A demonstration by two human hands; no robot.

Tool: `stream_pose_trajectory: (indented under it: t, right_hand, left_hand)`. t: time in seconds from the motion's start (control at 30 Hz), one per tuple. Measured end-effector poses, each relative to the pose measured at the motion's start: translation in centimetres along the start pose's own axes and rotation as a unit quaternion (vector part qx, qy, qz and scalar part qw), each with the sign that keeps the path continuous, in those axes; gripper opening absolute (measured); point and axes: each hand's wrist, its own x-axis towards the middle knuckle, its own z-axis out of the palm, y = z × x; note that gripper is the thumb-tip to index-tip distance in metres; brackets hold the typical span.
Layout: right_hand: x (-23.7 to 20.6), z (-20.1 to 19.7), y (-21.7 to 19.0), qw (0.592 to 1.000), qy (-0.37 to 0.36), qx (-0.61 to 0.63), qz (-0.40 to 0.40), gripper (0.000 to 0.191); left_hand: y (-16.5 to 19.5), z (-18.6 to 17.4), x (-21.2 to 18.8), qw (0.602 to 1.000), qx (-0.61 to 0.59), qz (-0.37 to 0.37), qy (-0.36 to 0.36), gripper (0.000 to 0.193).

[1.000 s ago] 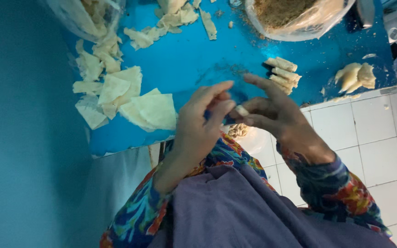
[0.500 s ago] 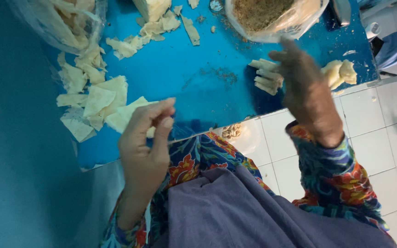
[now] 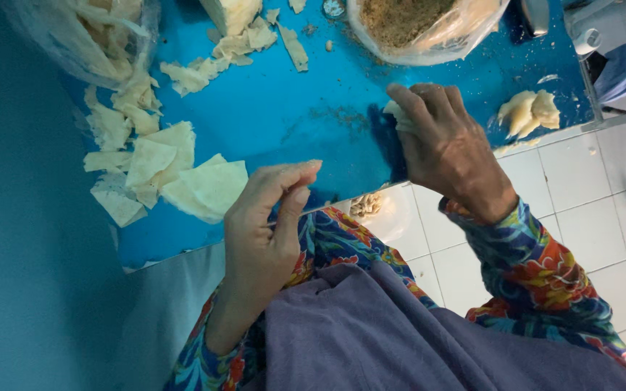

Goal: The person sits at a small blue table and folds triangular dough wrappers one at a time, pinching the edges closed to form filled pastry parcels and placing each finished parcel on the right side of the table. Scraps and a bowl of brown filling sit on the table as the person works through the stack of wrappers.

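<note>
The right hand (image 3: pixel 447 148) is laid palm-down on the blue bench (image 3: pixel 291 108), fingers curled over a small pale rolled pastry piece (image 3: pixel 398 116) that is only partly seen at the fingertips; the hand is closed on it, pressing it to the bench near the front edge. More of the piece is hidden under the hand, so its shape can't be told.

The left hand (image 3: pixel 266 232) is raised above the lap, just off the bench edge. Thumb and fingers are brought together at the tips w/ nothing visible between them; it is held pinched, no item gripped as far as can be seen.

Just beside the left hand, thin cream wrapper sheets (image 3: pixel 204 190) are spread on the bench, w/ more torn wrapper scraps (image 3: pixel 121 127) scattered to the far left, near a clear plastic bag (image 3: pixel 85 36) holding similar pieces. Further scraps (image 3: pixel 237 43) are seen at the top centre. A bag of brown crumbly filling (image 3: pixel 418 25) is placed beyond the right hand, w/ crumbs (image 3: pixel 335 116) strewn on the bench between. Folded pale pastry pieces (image 3: pixel 530 112) are set to the right of the right hand, apart from it. A floral sleeve (image 3: pixel 545 268) and grey-purple cloth (image 3: pixel 400 333) are seen in the foreground over white floor tiles (image 3: pixel 603 195).
</note>
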Motion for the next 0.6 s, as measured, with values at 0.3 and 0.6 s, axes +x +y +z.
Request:
stream_pose_trajectory:
  t: [0.3, 0.6]
  right_hand:
    - [-0.4, 0.9, 0.3, 0.999, 0.029, -0.032, -0.014, 0.032]
    - [-0.9, 2.1, 0.9, 0.997, 0.058, -0.039, 0.020, 0.028]
  left_hand:
    - [0.2, 0.0, -0.2, 1.000, -0.025, -0.009, -0.005, 0.021]
    - [0.0, -0.2, -0.3, 0.998, -0.047, -0.033, -0.005, 0.021]
